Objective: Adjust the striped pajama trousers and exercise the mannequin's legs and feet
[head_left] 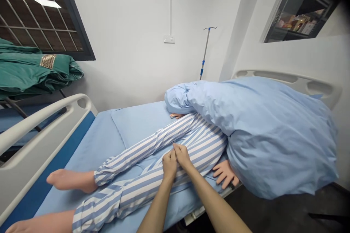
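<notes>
Cloth as loose as this is probably best handled with both hands kept level and close together, so that no single point of the trousers (207, 147) is strained; wrists should be kept soft, and the weight of the arms kept off the leg beneath. The left hand (169, 160) and the right hand (181, 154) are set side by side, touching or nearly so, over the thigh of the near leg. The fingers of both are curled in, with little gap left. Whether a fold of cloth is pinched beneath them cannot be told.

The striped trousers are worn by a manikin, laid on its back along the bed, both feet (72, 181) bare. Its near hand (225, 174) is spread at the bed's edge, by the right forearm. The upper body is covered by a bunched blue quilt (268, 127), draped over the near side of the bed. The blue sheet (136, 122) is bounded by the footboard (84, 102) at left and the headboard (291, 78) at right. Beyond, a drip stand (205, 52) is seen against the wall.
</notes>
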A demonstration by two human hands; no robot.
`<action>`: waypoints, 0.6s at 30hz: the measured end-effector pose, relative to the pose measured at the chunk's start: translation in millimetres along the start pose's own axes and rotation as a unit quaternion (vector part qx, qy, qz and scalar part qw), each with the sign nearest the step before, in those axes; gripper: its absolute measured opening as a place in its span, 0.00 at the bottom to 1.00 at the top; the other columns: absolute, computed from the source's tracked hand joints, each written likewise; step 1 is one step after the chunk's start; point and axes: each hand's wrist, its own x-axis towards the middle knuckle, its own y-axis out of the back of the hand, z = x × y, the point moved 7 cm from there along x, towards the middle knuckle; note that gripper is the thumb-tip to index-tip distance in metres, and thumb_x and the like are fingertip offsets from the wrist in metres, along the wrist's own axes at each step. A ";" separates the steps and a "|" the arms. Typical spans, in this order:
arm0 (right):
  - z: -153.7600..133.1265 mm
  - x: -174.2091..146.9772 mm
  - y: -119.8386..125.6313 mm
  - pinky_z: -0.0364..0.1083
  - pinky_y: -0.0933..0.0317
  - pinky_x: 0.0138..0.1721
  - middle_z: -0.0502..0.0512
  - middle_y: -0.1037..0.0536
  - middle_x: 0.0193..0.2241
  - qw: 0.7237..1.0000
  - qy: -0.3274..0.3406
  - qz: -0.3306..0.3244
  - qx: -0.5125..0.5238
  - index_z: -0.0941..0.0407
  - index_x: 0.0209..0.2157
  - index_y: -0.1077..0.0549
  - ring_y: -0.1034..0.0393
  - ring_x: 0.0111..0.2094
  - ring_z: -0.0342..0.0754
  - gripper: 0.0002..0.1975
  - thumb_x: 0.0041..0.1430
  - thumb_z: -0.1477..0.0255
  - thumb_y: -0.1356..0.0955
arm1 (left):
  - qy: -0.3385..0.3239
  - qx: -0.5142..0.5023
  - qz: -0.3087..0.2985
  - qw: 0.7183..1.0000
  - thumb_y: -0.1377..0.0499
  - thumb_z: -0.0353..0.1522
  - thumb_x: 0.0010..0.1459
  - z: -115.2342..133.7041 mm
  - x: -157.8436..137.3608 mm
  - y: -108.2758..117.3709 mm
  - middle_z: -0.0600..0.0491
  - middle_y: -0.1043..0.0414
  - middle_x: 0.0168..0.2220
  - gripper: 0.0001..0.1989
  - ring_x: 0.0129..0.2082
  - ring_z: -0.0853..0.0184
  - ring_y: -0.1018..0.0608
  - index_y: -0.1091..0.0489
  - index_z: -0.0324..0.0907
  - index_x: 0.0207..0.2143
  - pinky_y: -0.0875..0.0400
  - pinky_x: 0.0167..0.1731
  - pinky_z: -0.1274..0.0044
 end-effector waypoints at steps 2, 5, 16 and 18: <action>-3.4 4.2 8.7 0.41 0.56 0.21 0.45 0.47 0.14 0.999 0.023 -0.018 -0.027 0.56 0.14 0.47 0.52 0.19 0.39 0.21 0.55 0.60 0.43 | -0.009 0.020 -0.012 1.000 0.54 0.42 0.53 1.5 -0.9 -0.2 0.58 0.49 0.14 0.20 0.19 0.73 0.43 0.48 0.42 0.13 0.52 0.21 0.79; -0.6 8.1 27.6 0.41 0.58 0.21 0.45 0.50 0.14 0.997 0.039 -0.007 -0.065 0.56 0.14 0.49 0.54 0.19 0.39 0.21 0.55 0.61 0.42 | -0.004 0.030 -0.028 0.999 0.55 0.44 0.54 2.2 -1.8 -1.3 0.58 0.50 0.13 0.22 0.18 0.73 0.44 0.49 0.42 0.13 0.51 0.21 0.78; 12.6 4.0 46.8 0.41 0.56 0.20 0.45 0.49 0.13 0.999 0.022 0.029 0.005 0.56 0.14 0.49 0.54 0.18 0.39 0.20 0.55 0.61 0.43 | -0.012 -0.025 -0.025 0.999 0.52 0.40 0.52 20.8 -1.7 -20.4 0.59 0.51 0.13 0.19 0.17 0.73 0.44 0.50 0.42 0.13 0.50 0.21 0.78; 14.5 5.9 48.6 0.41 0.55 0.20 0.45 0.48 0.13 0.999 0.012 0.026 0.019 0.56 0.14 0.48 0.53 0.18 0.39 0.20 0.55 0.61 0.43 | -0.017 -0.037 -0.022 0.999 0.53 0.40 0.53 24.8 -1.8 -32.6 0.59 0.50 0.13 0.19 0.17 0.73 0.44 0.50 0.42 0.13 0.50 0.21 0.78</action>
